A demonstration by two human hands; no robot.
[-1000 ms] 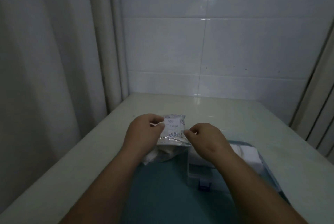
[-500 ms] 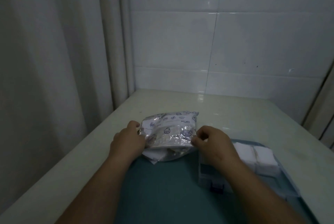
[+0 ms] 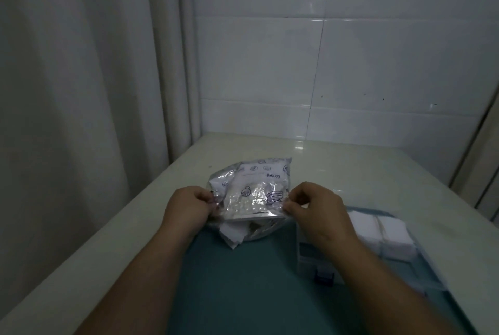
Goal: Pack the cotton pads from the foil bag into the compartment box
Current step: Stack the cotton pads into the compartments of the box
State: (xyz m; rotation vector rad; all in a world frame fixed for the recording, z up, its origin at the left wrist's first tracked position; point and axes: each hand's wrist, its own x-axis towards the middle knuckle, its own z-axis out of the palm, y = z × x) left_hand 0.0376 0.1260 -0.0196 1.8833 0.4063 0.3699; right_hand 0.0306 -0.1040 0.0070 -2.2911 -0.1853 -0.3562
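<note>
While the table (image 3: 351,167) bears a teal mat (image 3: 243,280), the box (image 3: 316,256) at right holds white pads (image 3: 378,229) in its far compartments. At the mat's far edge the left hand (image 3: 186,213) and right hand (image 3: 318,213) pinch the bag (image 3: 253,188) by its sides, fingers curled on it; upside-down print reads "Content".

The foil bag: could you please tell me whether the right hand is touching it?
Touching. The head view shows the right hand pinching the foil bag at its near right corner.
</note>
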